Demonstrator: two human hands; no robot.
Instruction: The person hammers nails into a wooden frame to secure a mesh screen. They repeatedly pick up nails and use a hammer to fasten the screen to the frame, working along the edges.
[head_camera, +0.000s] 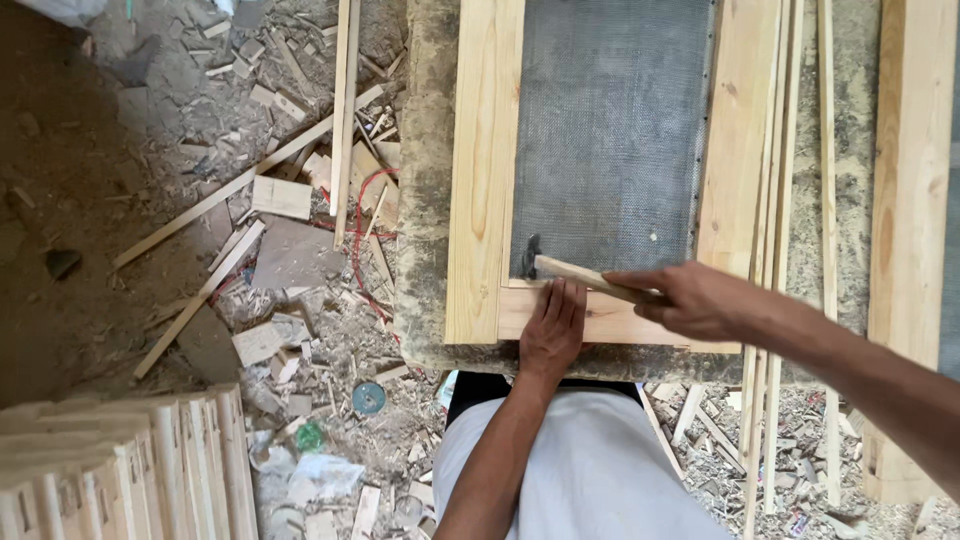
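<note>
Scraps litter the floor around your bench (425, 200). Your left hand (552, 330) lies flat and open on the frame (485, 170). Your right hand (695, 300) grips the hammer (585, 278), whose handle runs leftward, head just above the left fingertips.

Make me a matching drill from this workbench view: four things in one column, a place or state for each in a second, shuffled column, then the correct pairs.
Things:
1. left hand
2. right hand
3. wire mesh
4. red cord

Places or states:
A. stretched inside the pale wooden frame
B. lying among the wood scraps on the ground left of the bench
C. pressed flat on the frame's bottom rail
D. gripping the wooden handle of a hammer

Pairs: 1-C, 2-D, 3-A, 4-B
</note>
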